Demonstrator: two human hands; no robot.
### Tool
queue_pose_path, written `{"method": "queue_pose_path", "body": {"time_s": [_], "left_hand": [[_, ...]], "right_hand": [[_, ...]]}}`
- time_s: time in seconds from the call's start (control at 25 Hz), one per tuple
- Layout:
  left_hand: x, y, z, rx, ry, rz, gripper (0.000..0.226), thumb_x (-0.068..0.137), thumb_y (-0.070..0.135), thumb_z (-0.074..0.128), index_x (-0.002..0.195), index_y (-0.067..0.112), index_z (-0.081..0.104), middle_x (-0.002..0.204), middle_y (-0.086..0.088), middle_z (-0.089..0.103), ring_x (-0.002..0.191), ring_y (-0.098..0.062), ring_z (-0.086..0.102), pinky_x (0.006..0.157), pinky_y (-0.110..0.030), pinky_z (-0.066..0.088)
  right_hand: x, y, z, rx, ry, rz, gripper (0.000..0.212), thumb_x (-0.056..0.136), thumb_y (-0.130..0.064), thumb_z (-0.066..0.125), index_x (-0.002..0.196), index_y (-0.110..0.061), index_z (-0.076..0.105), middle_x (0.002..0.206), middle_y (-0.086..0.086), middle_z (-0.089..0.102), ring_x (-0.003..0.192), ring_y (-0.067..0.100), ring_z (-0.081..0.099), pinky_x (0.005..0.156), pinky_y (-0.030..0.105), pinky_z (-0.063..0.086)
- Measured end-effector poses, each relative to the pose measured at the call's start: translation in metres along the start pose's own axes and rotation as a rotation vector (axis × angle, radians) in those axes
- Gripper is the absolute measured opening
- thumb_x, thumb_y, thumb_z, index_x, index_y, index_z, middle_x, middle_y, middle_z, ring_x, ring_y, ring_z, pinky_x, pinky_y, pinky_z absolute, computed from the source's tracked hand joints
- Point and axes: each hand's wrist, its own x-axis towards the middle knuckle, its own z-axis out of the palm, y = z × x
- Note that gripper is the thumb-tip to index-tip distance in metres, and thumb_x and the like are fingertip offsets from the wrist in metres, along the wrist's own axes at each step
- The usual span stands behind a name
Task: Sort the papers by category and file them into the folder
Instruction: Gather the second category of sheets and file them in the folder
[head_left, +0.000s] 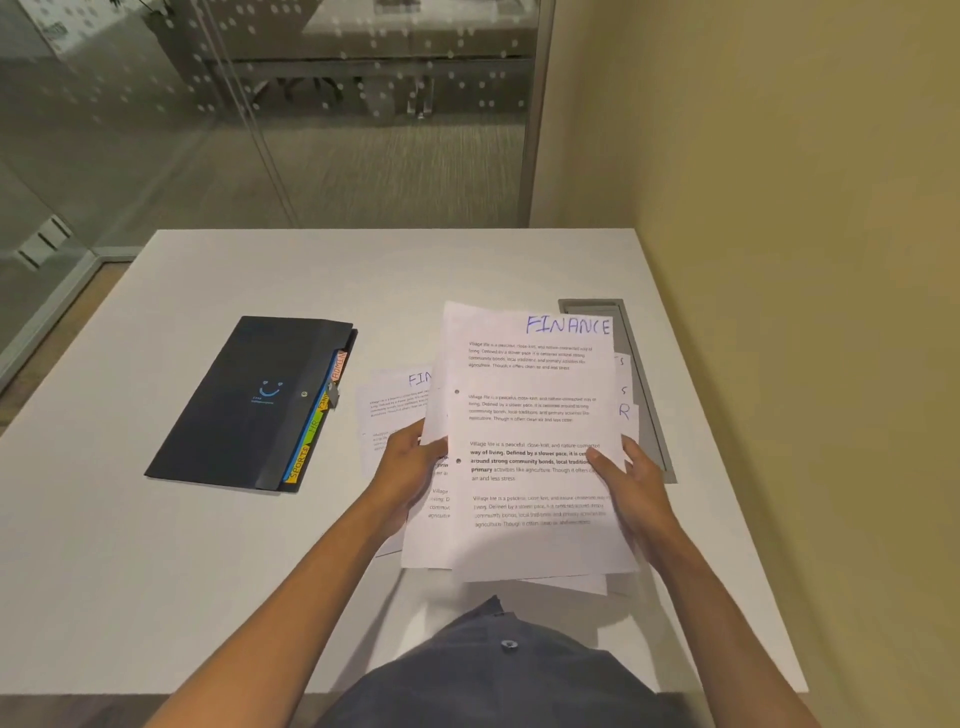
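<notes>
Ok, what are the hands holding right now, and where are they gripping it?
Both hold sheets of paper, top one headed FINANCE: left hand grips the left edge, right hand the right edge, around mid-height.

White worktop (218, 561) fills the lower half of the frame; a closed dark folder (249, 405) with coloured index tabs lies flat at centre left; loose printed sheets (392, 402) lie at centre, just right of it; a grey recessed cable tray (641, 374) sits at centre right.
</notes>
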Motion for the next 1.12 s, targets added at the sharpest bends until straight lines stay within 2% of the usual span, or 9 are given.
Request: {"method": "queue_pose_path", "body": {"time_s": [0.24, 0.44, 0.56, 0.68, 0.76, 0.84, 0.92, 1.0, 1.12], "left_hand": [[0.006, -0.011, 0.008, 0.1, 0.117, 0.035, 0.042, 0.097, 0.053, 0.035, 0.122, 0.031, 0.06, 0.111, 0.01, 0.069, 0.101, -0.012, 0.066, 0.09, -0.034, 0.052], [0.006, -0.026, -0.006, 0.159, 0.061, 0.05, 0.031, 0.093, 0.003, 0.055, 0.12, 0.017, 0.059, 0.11, 0.002, 0.069, 0.102, -0.019, 0.066, 0.078, -0.026, 0.055], [0.002, -0.028, -0.016, 0.113, 0.111, 0.021, 0.026, 0.094, 0.003, 0.054, 0.116, 0.016, 0.059, 0.101, 0.003, 0.07, 0.092, -0.017, 0.068, 0.068, -0.024, 0.057], [0.001, -0.03, -0.032, 0.076, 0.152, -0.021, 0.024, 0.092, 0.011, 0.059, 0.116, 0.016, 0.06, 0.107, -0.004, 0.071, 0.096, -0.023, 0.069, 0.084, -0.039, 0.056], [0.0, -0.031, -0.043, 0.066, 0.166, -0.036, 0.025, 0.092, 0.011, 0.06, 0.117, 0.012, 0.06, 0.104, -0.003, 0.071, 0.092, -0.02, 0.069, 0.082, -0.035, 0.055], [-0.003, -0.03, -0.052, 0.05, 0.195, -0.035, 0.022, 0.092, 0.009, 0.058, 0.114, 0.012, 0.059, 0.097, 0.001, 0.07, 0.086, -0.017, 0.068, 0.071, -0.028, 0.055], [-0.006, -0.031, -0.059, 0.03, 0.228, -0.04, 0.02, 0.093, 0.007, 0.057, 0.113, 0.011, 0.058, 0.096, 0.0, 0.07, 0.085, -0.019, 0.068, 0.067, -0.029, 0.055], [-0.006, -0.034, -0.065, 0.016, 0.26, -0.048, 0.023, 0.092, 0.006, 0.058, 0.115, 0.009, 0.058, 0.1, -0.004, 0.07, 0.087, -0.023, 0.068, 0.073, -0.036, 0.056], [-0.004, -0.039, -0.071, -0.008, 0.298, -0.057, 0.026, 0.091, 0.005, 0.059, 0.117, 0.008, 0.061, 0.106, -0.008, 0.071, 0.096, -0.03, 0.068, 0.09, -0.049, 0.052]], "right_hand": [[0.003, 0.008, 0.022, 0.056, 0.06, 0.001, 0.038, 0.085, 0.006, 0.068, 0.12, -0.007, 0.06, 0.11, 0.006, 0.073, 0.088, 0.016, 0.074, 0.07, 0.025, 0.059], [0.003, 0.022, 0.039, 0.117, 0.071, 0.077, 0.042, 0.079, 0.009, 0.072, 0.115, -0.01, 0.062, 0.112, 0.011, 0.073, 0.098, 0.029, 0.072, 0.083, 0.042, 0.059], [0.003, 0.027, 0.044, 0.077, 0.021, 0.138, 0.04, 0.078, 0.007, 0.074, 0.11, -0.015, 0.064, 0.111, 0.011, 0.073, 0.098, 0.031, 0.071, 0.085, 0.044, 0.058], [0.001, 0.029, 0.053, 0.023, -0.039, 0.135, 0.031, 0.084, -0.002, 0.072, 0.112, -0.012, 0.067, 0.108, 0.006, 0.074, 0.096, 0.025, 0.073, 0.078, 0.032, 0.059], [0.007, 0.037, 0.059, -0.047, -0.065, 0.118, 0.022, 0.088, -0.009, 0.069, 0.11, -0.012, 0.068, 0.108, 0.007, 0.074, 0.093, 0.021, 0.073, 0.078, 0.028, 0.058], [0.014, 0.047, 0.062, -0.173, 0.022, 0.09, 0.02, 0.091, -0.028, 0.067, 0.106, -0.015, 0.069, 0.106, 0.008, 0.074, 0.087, 0.019, 0.071, 0.074, 0.027, 0.055], [0.025, 0.06, 0.057, -0.465, 0.22, 0.05, 0.036, 0.092, -0.046, 0.061, 0.111, -0.016, 0.067, 0.109, 0.004, 0.073, 0.095, 0.022, 0.069, 0.077, 0.029, 0.051], [0.033, 0.072, 0.05, -0.835, 0.33, 0.033, 0.054, 0.092, -0.051, 0.056, 0.128, -0.011, 0.057, 0.126, 0.006, 0.063, 0.115, 0.028, 0.059, 0.092, 0.035, 0.046], [0.046, 0.085, 0.051, -1.247, 0.27, 0.016, 0.07, 0.091, -0.061, 0.05, 0.134, -0.006, 0.047, 0.135, 0.01, 0.051, 0.122, 0.029, 0.049, 0.098, 0.042, 0.04]]}}
